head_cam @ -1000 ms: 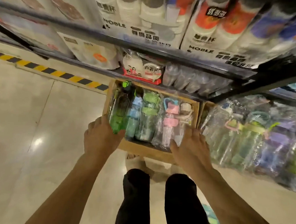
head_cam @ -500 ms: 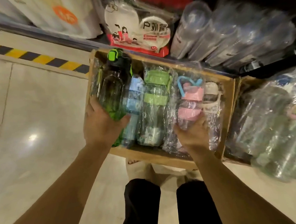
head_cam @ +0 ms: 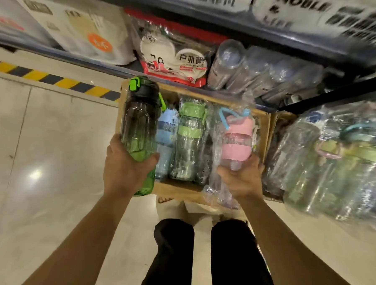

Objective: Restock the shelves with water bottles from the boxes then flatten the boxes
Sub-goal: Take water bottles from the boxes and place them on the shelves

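Both bottles sit higher than half a second ago: the green bottle (head_cam: 140,126) is now up out of the row, and the pink bottle (head_cam: 237,140) has lifted too, wrap and all. The left hand (head_cam: 126,169) grips the green bottle low on its body, fingers curled round one side and thumb on the other; the bottle's base hangs past the near wall of the box (head_cam: 180,191), lid pointing toward the shelf (head_cam: 318,51). The right hand (head_cam: 239,180) grips the pink bottle at its lower end through crinkled clear plastic (loose wrap trails under the wrist), fingers curled round it. That bottle is above the right end of the box.

Still lying in the box: a blue bottle (head_cam: 167,132) just beside the green one, then a wrapped bottle with a light green lid (head_cam: 189,142) – both flat, lids away from the person. A second box (head_cam: 278,125) touches the first on the right, with a pile of wrapped bottles (head_cam: 333,171) beside it on the floor (head_cam: 40,156).

On the shelf: a red pack (head_cam: 174,61) and clear bottles (head_cam: 252,67) lying down. Yellow-black tape (head_cam: 55,81) runs along the floor at left.
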A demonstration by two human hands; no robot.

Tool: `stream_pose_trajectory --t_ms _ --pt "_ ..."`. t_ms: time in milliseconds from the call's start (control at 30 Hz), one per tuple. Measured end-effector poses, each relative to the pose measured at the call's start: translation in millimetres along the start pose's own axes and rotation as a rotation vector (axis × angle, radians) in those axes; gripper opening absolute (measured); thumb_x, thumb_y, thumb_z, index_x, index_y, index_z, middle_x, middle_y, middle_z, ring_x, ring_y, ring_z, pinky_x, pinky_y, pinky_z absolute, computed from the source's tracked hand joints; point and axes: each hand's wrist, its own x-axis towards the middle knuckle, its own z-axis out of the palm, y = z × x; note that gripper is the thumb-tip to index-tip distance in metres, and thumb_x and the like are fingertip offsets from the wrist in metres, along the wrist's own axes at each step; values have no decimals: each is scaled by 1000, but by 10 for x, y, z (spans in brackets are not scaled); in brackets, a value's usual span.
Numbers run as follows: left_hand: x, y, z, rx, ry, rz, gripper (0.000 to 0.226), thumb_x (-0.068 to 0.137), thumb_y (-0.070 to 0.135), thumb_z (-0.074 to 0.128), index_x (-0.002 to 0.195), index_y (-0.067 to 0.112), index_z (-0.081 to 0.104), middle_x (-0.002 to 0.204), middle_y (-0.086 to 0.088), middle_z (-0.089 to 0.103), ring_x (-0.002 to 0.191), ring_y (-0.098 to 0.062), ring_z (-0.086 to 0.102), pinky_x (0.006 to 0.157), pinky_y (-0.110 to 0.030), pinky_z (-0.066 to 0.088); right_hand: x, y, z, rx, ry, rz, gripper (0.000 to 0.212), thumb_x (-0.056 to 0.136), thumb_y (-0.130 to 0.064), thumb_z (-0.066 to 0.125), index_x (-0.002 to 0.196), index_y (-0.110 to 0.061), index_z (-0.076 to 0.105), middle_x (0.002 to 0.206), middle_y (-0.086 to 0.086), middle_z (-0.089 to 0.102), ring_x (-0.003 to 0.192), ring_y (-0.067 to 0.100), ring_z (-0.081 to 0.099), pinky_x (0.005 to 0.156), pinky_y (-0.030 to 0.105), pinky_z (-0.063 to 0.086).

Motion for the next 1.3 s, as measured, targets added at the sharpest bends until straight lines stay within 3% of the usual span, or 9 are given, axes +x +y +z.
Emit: stream_pose_trajectory --t_ms 100,267,400,667,800,967,1100,1200,1300 --pt "-406 268 -428 -104 -22 6 92 70 44 91 142 16 40 127 -3 56 109 -21 59 87 -41 54 -503 -213 -483 50 32 -44 84 60 -44 78 135 -21 47 124 2 51 116 18 49 96 40 52" --pt "-1182 909 -1278 -269 -38 107 70 62 47 90 114 36 45 96 24 59 82 23 59 61 0 42 -1517 -720 -1394 141 82 -146 61 61 -36 78 117 -18 61 111 8 65 105 31 63 84 47 60" --pt "-1878 1426 -1988 -386 -67 212 65 60 48 90 110 60 50 104 19 71 92 7 69 76 -20 55 -2417 -1077 -2144 307 150 -324 35 63 -21 79 95 -15 66 88 10 69 73 19 66 58 27 53" --pt "-3164 2293 -2905 -466 -112 465 75 60 65 88 118 74 40 116 38 62 105 15 61 85 -23 51 -3665 -1274 -3296 450 255 -595 42 72 -10 88 105 -6 62 92 12 65 78 23 65 64 35 57" --pt "-3692 2779 -3012 -473 -117 572 106 56 77 84 146 47 37 135 18 62 123 -8 61 106 -46 52 -4015 -1105 -3849 560 366 -763 40 69 -1 85 97 -20 64 86 -1 65 72 12 62 56 20 51" --pt "-4510 3354 -2817 -449 -85 707 123 52 89 78 154 45 24 155 12 45 139 -19 48 113 -52 44 -4301 -604 -4637 602 438 -779 61 70 -22 87 123 -16 57 115 16 57 93 26 64 70 33 57" --pt "-5191 3810 -2529 -448 -63 815 126 50 91 76 154 43 23 149 17 48 133 -14 52 110 -47 46 -4578 -148 -5343 629 595 -827 69 66 -36 84 126 -39 50 121 -6 46 106 9 59 83 30 57" --pt "-5676 4166 -2307 -482 -62 925 124 49 93 73 151 47 20 147 39 40 130 13 43 103 -31 43 -4717 161 -5880 613 686 -864 69 64 -43 83 124 -43 47 115 -19 41 109 1 52 81 14 50" --pt "-6104 4543 -2194 -493 -73 965 129 52 90 73 158 42 17 161 21 33 137 2 37 109 -29 32 -4807 374 -6379 589 762 -872 73 68 -38 86 128 -37 44 113 -25 36 110 -4 47 81 5 45"
